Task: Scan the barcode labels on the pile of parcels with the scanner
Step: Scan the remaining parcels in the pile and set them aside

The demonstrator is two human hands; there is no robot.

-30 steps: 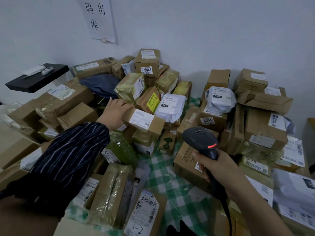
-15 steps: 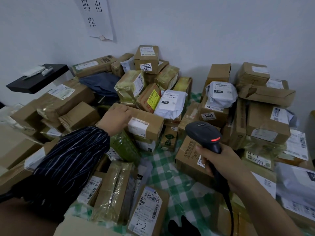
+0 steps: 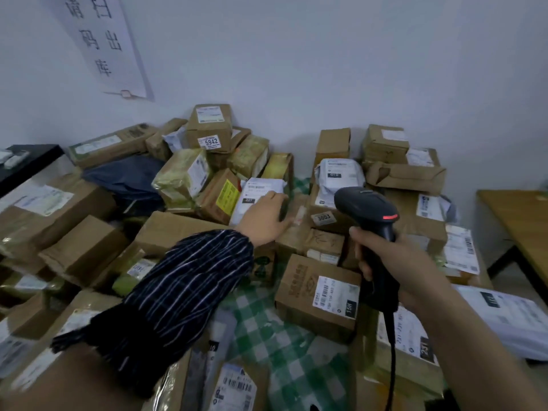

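Observation:
A pile of cardboard boxes and bagged parcels covers the surface in front of me. My left hand [image 3: 265, 219], in a dark striped sleeve, reaches into the middle of the pile. Its fingers curl over the lower right edge of a white bagged parcel [image 3: 256, 191] with a printed label, and the thumb points right. My right hand [image 3: 394, 262] grips the handle of a black barcode scanner [image 3: 366, 207], held upright over the parcels on the right. A red light glows on the scanner's head, and its cable hangs down past my wrist. A brown box with a white barcode label [image 3: 335, 295] lies just below the scanner.
A green checked cloth [image 3: 281, 336] shows between the parcels. A wooden table [image 3: 519, 221] stands at the right, a black shelf [image 3: 26, 164] at the left. A paper sign [image 3: 103, 46] hangs on the white wall. A box marked 5942 [image 3: 211, 129] tops the pile.
My left hand left the long brown box and moved right and forward onto the white bagged parcel. The scanner rose slightly, still in my right hand. The view moved closer.

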